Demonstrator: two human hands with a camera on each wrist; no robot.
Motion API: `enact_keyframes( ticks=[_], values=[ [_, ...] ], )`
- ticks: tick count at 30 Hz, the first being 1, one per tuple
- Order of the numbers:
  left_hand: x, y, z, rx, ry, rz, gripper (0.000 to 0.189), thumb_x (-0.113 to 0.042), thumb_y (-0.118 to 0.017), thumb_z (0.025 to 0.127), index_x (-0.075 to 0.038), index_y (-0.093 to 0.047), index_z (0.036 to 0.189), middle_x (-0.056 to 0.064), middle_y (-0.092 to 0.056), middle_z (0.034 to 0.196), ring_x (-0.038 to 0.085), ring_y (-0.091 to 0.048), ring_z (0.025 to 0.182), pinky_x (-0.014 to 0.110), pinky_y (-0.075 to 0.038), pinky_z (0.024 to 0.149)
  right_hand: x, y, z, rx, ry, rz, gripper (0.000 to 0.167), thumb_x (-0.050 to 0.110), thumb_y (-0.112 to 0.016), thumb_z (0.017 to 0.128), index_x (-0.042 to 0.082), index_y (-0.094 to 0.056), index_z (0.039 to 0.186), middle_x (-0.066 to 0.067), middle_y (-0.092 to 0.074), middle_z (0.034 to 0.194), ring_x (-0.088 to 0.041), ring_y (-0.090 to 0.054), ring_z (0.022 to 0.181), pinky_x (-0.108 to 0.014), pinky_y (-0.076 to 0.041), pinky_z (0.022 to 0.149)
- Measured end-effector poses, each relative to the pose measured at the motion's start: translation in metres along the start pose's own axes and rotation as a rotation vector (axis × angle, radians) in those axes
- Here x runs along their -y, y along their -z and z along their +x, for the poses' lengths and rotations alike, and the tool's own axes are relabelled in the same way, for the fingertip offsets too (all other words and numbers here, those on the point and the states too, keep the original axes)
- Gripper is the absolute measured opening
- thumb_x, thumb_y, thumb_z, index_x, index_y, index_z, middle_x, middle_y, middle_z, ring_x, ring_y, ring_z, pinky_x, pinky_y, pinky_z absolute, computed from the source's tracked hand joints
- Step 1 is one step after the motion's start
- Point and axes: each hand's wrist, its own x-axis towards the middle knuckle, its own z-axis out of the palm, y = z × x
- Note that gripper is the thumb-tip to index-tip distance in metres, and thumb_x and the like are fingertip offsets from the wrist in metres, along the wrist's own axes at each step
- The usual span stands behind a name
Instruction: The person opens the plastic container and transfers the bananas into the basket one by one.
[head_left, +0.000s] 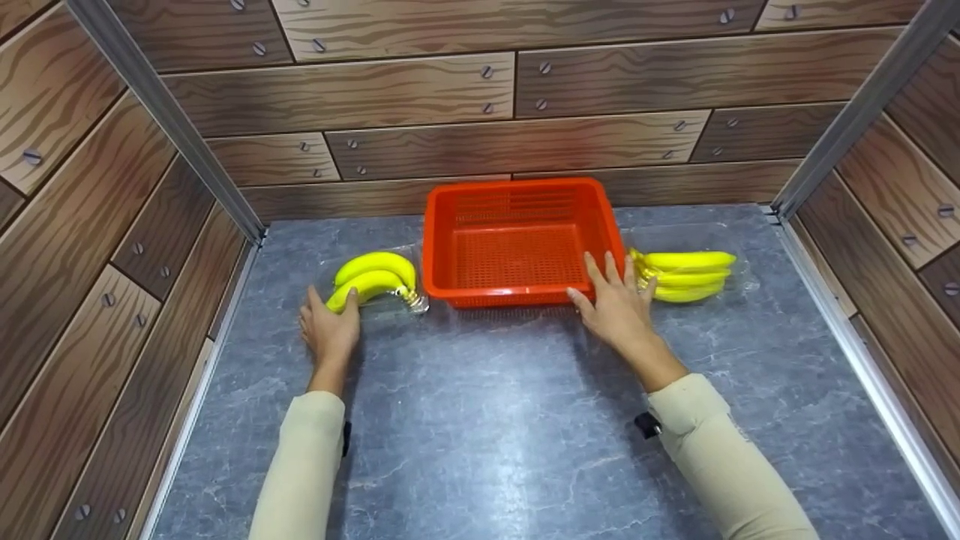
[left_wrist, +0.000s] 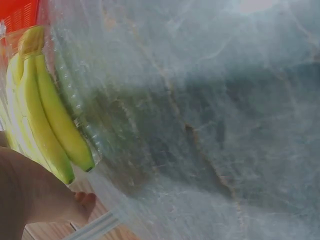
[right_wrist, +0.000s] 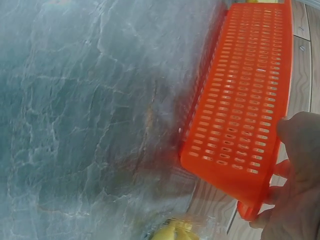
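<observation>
A bunch of yellow bananas (head_left: 375,271) in clear plastic lies left of a red plastic basket (head_left: 525,295). My left hand (head_left: 330,330) is at the near-left ends of this bunch, thumb on one side and fingers on the other. In the left wrist view, the hand (left_wrist: 37,190) is beside the greenish tips of the bananas (left_wrist: 42,110). My right hand (head_left: 619,311) lies with spread fingers at the basket's near-right corner. The right wrist view shows its fingertips (right_wrist: 272,195) along the basket's rim. Another banana bunch (head_left: 690,276) lies just right of that hand.
The basket stands near the back wall (head_left: 420,97), which has a wood-plank print. Side walls with metal rails (head_left: 862,367) bound the grey marbled tabletop (head_left: 480,420). Clear plastic wrapping (head_left: 742,274) spreads around the right bunch.
</observation>
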Motion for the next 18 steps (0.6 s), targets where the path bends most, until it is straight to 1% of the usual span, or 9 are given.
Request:
enact_keyframes(
  ticks=[4, 8, 14, 18],
  values=[
    [0.002, 0.000, -0.003, -0.009, 0.003, -0.013, 0.091, -0.054, -0.060, 0.104, -0.013, -0.017, 0.172, 0.026, -0.025, 0.175, 0.046, -0.021, 0.165, 0.061, -0.016, 0.135, -0.001, -0.001, 0.002, -0.012, -0.010, 0.002, 0.079, 0.060, -0.047, 0.109, 0.023, -0.020, 0.173, -0.023, -0.018, 0.178, -0.053, -0.005, 0.166, -0.085, -0.003, 0.124],
    [0.003, 0.000, -0.005, -0.008, 0.013, -0.011, 0.091, -0.055, -0.060, 0.103, -0.015, -0.017, 0.173, 0.025, -0.026, 0.175, 0.045, -0.023, 0.164, 0.061, -0.019, 0.134, -0.001, -0.001, 0.005, -0.027, -0.010, -0.015, 0.080, 0.061, -0.046, 0.108, 0.020, -0.021, 0.172, -0.023, -0.021, 0.178, -0.052, -0.008, 0.166, -0.083, -0.006, 0.126],
    [0.005, -0.001, -0.008, -0.016, 0.014, -0.007, 0.091, -0.056, -0.059, 0.103, -0.015, -0.018, 0.172, 0.025, -0.027, 0.174, 0.045, -0.024, 0.163, 0.062, -0.017, 0.134, -0.001, -0.004, 0.011, -0.031, -0.007, -0.025, 0.082, 0.061, -0.046, 0.108, 0.017, -0.020, 0.172, -0.026, -0.019, 0.177, -0.053, -0.008, 0.166, -0.076, -0.008, 0.130],
    [0.005, -0.002, -0.008, -0.014, 0.002, -0.003, 0.091, -0.057, -0.059, 0.103, -0.015, -0.018, 0.172, 0.025, -0.027, 0.174, 0.045, -0.023, 0.164, 0.063, -0.015, 0.135, -0.001, -0.005, 0.013, -0.032, -0.010, -0.020, 0.082, 0.061, -0.046, 0.108, 0.018, -0.020, 0.173, -0.027, -0.017, 0.177, -0.053, -0.006, 0.166, -0.076, -0.010, 0.131]
  ],
)
